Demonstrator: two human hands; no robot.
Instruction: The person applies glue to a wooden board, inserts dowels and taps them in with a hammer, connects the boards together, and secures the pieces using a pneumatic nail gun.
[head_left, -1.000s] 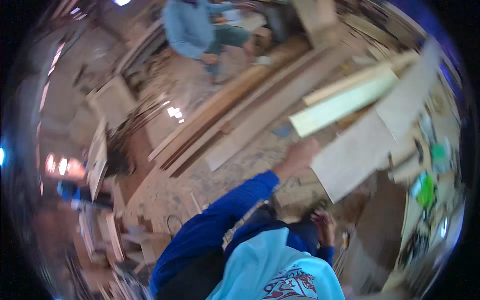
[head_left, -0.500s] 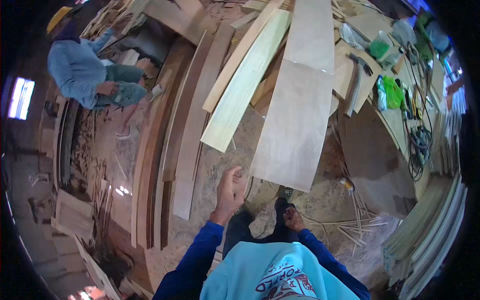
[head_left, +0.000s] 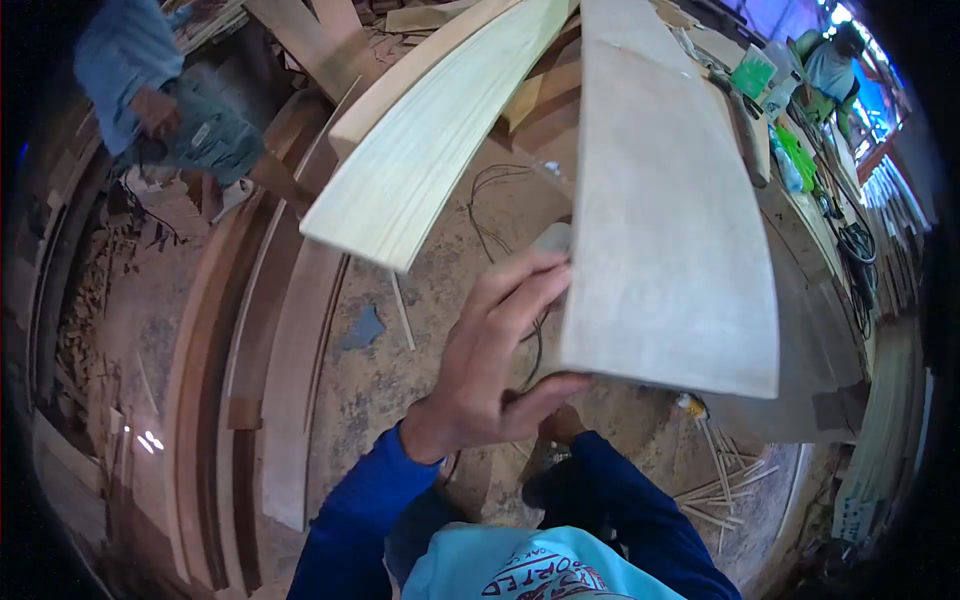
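Note:
A long pale wooden board [head_left: 670, 240] stretches away from me, its near end raised close in front of my body. My left hand [head_left: 490, 350] is at its near left corner, with fingers against the side edge and the thumb at the end edge; the fingertips are partly hidden by the board. Lower down, beneath the board's end, my right hand [head_left: 562, 425] shows only in part, and its fingers are hidden. To the left, apart from my hands, lies a lighter, yellowish plank [head_left: 420, 150] with visible grain.
Long brown planks [head_left: 300, 400] lie on the left. A co-worker [head_left: 150, 100] stands at upper left, another person [head_left: 835, 70] at upper right. A hammer [head_left: 745, 130] lies on the right-hand bench. Thin wood strips [head_left: 720, 480] and a cable [head_left: 480, 210] are on the floor.
My left hand has moved up and right onto the board's corner. The board appears nearer and larger as my view shifts forward. The co-worker's legs are placed differently.

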